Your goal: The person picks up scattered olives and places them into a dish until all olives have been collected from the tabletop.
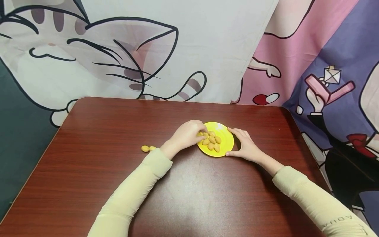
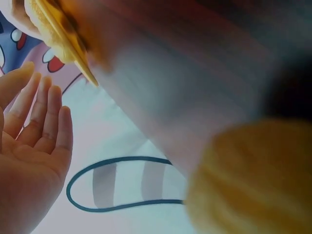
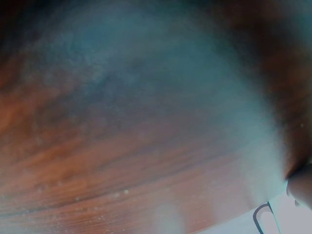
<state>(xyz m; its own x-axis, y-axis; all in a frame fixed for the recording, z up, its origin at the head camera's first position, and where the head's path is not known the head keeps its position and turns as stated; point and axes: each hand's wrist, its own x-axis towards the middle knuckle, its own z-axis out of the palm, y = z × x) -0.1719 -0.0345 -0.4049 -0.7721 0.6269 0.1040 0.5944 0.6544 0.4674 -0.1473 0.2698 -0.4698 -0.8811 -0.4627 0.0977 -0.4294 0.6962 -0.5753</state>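
Left hand point(image 1: 189, 132) relaxed, fingers apart beside oval pieces point(image 1: 212, 140) on a yellow plate point(image 1: 226, 141); right hand point(image 1: 249, 146) grips the plate's right rim. More pieces lie leftward on the brown wood-grain table point(image 1: 189, 197). Cartoon-cat cloth point(image 1: 219, 49) behind. Forearms angle inward. Right sleeve point(image 1: 314, 194): dark lettering, partly legible.

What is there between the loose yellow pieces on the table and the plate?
In the head view, the left hand and its sleeve cuff come between, with some bare tabletop nearer the plate.
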